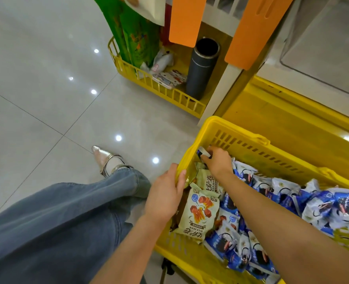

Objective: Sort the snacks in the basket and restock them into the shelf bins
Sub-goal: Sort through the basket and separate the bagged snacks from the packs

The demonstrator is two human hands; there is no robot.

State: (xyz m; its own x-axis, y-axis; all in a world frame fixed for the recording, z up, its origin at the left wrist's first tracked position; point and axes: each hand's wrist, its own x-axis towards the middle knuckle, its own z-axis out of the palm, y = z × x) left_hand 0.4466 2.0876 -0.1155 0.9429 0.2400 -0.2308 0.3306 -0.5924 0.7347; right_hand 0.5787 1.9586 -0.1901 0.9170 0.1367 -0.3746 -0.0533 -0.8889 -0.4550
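Observation:
A yellow plastic basket (241, 138) at the lower right holds several blue-and-white snack packets (317, 203) and a few beige packets with orange cubes printed on them (200, 214). My left hand (165, 193) grips the basket's left rim, fingers curled over the edge. My right hand (217, 160) reaches into the basket's far left corner and pinches a small blue-and-white packet (202, 153). My right forearm lies across the pile of packets.
A yellow shelf tray (159, 89) at floor level holds a dark cylindrical flask (203, 68), green bags (132, 37) and small white items. Orange panels (187, 19) hang above it. A yellow shelf ledge (292, 111) runs behind the basket. My leg and shoe (106, 158) are at left on the tiled floor.

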